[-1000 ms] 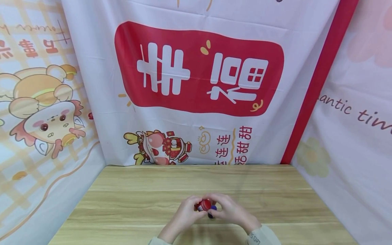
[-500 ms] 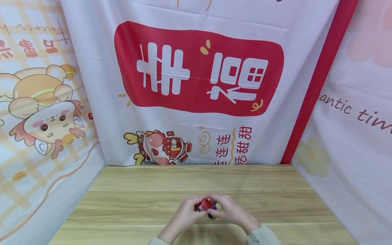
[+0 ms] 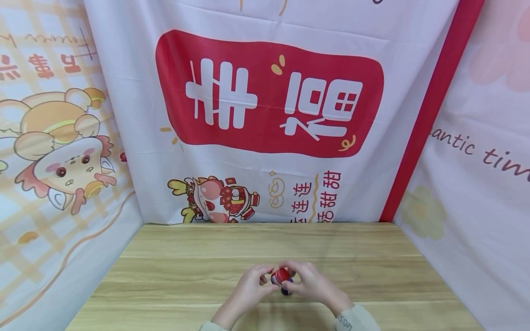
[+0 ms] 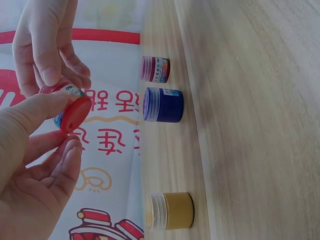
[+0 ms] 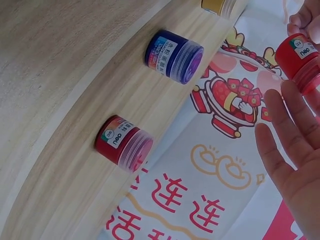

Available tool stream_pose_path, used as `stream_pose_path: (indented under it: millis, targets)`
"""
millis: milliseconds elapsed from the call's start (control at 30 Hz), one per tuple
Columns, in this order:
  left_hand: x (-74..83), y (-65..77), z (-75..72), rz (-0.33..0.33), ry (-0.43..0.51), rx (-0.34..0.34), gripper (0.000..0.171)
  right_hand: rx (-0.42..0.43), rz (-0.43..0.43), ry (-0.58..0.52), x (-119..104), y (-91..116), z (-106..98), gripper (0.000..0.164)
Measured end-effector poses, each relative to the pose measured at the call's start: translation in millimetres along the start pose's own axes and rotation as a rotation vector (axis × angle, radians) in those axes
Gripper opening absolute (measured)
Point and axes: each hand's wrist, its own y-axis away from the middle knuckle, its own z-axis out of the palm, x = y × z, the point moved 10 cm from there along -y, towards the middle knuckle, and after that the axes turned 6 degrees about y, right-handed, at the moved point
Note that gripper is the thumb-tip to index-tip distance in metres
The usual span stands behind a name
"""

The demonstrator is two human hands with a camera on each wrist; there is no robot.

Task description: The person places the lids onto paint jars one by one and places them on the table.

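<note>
A small red paint jar (image 3: 279, 276) is held up off the table, tilted, between my two hands. My right hand (image 3: 308, 283) grips it around the clear lid end, thumb on one side and fingers on the other. My left hand (image 3: 251, 287) is at the jar's base; in the left wrist view, its thumb lies on the red jar (image 4: 76, 114) and a fingertip touches the bottom rim. The last fingers of my right hand (image 5: 297, 150) stay spread. The lid still sits on the jar.
A blue paint jar (image 4: 163, 105), a dark red paint jar (image 4: 156, 69) and a yellow paint jar (image 4: 172, 210) stand on the wooden table (image 3: 186, 271). Printed cloths (image 3: 265, 165) hang at the back and both sides.
The red jar has shifted slightly to the right and turned between my hands. My left fingers have spread a little around it, while my right hand stays nearly in place.
</note>
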Motion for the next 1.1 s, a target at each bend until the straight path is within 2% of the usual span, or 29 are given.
stream_pose_path:
  millis: [167,367,733,1100]
  targets:
    - [-4.4,2.0,-4.0,-0.024,-0.036,0.006,0.048,-0.023,0.054,0.028,7,2,1,0.030]
    - [-15.0,4.8,-8.6,-0.067,-0.059,0.009,0.046,-0.038,0.074,0.039,13,5,1,0.031]
    - [-22.7,8.2,-19.3,-0.061,-0.117,0.045,0.045,-0.024,0.073,0.078,22,13,1,0.028]
    - [-28.8,9.3,-24.1,-0.058,-0.153,0.050,0.044,-0.033,0.089,0.094,31,21,5,0.025]
